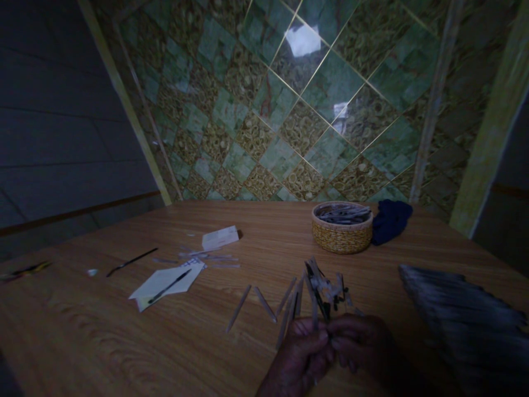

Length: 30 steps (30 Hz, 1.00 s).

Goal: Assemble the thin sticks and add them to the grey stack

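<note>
Low in the head view, my left hand (303,353) is closed around a slim grey stick (314,315) that points up and away from me. My right hand (359,339) meets it at the fingertips, pinched on something small and dark that I cannot make out. Just beyond the hands lies a loose pile of small black and pale pieces (326,286), partly hidden by my fingers. Several more grey sticks are scattered to the left, among them one lying apart (238,309). Dim light blurs the finer detail.
A woven basket (342,237) full of grey sticks stands at the back, beside a dark blue cloth (390,220). Dark, long pieces (467,314) lie at the right. Leftward are paper (159,284) with a black pen (169,286), a white box (220,237) and thin strips (219,257).
</note>
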Motion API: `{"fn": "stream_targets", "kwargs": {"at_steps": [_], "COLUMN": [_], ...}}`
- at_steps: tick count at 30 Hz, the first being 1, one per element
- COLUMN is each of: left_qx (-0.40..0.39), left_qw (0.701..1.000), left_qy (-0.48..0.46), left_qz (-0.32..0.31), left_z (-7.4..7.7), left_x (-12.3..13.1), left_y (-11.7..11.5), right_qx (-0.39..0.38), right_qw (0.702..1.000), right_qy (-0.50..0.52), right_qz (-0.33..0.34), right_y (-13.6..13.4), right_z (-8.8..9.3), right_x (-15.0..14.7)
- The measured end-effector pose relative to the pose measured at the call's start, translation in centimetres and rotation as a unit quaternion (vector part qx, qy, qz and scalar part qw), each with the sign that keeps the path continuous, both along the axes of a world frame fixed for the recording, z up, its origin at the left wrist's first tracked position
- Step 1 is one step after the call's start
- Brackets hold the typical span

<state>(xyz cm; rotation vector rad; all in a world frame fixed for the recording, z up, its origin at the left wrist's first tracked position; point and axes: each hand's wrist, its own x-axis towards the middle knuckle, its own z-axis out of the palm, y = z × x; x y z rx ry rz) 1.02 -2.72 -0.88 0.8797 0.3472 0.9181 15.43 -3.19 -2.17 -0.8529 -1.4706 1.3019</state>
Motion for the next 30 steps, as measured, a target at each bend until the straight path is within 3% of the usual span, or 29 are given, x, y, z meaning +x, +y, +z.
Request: {"fn": "stream_targets", "kwargs": {"at_steps": [8, 16, 21, 26, 30], "left_qx": [-0.015, 0.0, -0.024, -0.063, -0.065], "left_qw": [1.0, 1.0, 1.0, 0.993, 0.99], "left_qy": [0.006, -0.02, 0.003, 0.039, 0.07], "left_qz": [0.003, -0.019, 0.012, 0.092, 0.106], "left_z": [-0.8, -0.2, -0.4, -1.3, -1.6], "left_x": [-0.6, -0.3, -0.3, -0.6, -0.8], "left_y": [0.3, 0.1, 0.2, 0.6, 0.8], "right_qx": [-0.006, 0.002, 0.013, 0.129, 0.209], "right_qw": [1.0, 1.0, 0.998, 0.971, 0.936], "right_qy": [0.002, -0.017, -0.055, -0.193, -0.281], "right_qz": [-0.017, -0.01, -0.016, -0.053, -0.022], "right_y": [-0.1, -0.1, -0.2, -0.3, -0.2], "right_z": [0.6, 0.6, 0.6, 1.6, 1.5], "right_x": [0.4, 0.4, 0.5, 0.9, 0.9]}}
